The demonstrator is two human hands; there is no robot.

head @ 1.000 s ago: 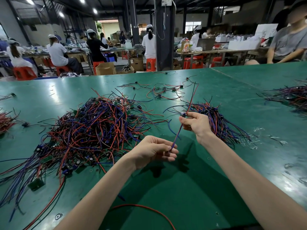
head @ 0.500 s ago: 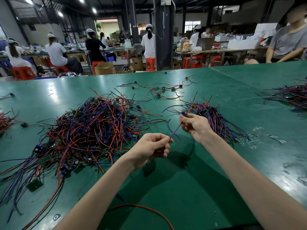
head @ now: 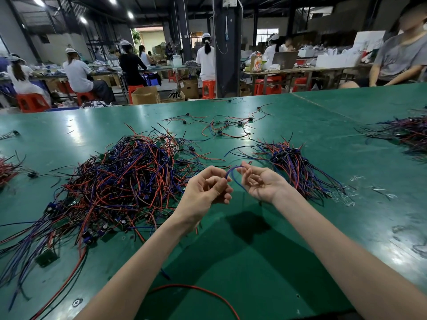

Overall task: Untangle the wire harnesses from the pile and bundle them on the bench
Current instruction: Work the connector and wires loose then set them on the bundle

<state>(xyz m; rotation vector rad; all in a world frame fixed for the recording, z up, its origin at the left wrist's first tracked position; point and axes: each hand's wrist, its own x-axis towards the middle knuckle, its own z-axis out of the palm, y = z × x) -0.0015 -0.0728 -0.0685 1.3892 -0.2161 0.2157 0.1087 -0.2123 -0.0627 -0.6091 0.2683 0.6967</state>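
Observation:
A big tangled pile of red, blue and black wire harnesses (head: 120, 181) lies on the green bench (head: 254, 262), left of centre. A sorted bundle of harnesses (head: 293, 167) lies to the right, behind my right hand. Both hands hover close together above the bench, between pile and bundle. My left hand (head: 208, 188) pinches one end of a blue-and-red wire harness (head: 233, 168). The harness arches over to my right hand (head: 261, 183), which is turned palm up with curled fingers holding the other part.
Loose harnesses (head: 226, 128) are scattered farther back. Another pile (head: 406, 135) sits at the right edge, red wires (head: 7, 169) at the left edge. A single red wire (head: 196, 289) curves near the front edge. Clear plastic scraps (head: 346, 195) lie right of the bundle. People work beyond.
The harness was stretched straight between my hands; now it is bent into a short arch. My hands have come closer together and my right palm has turned upward.

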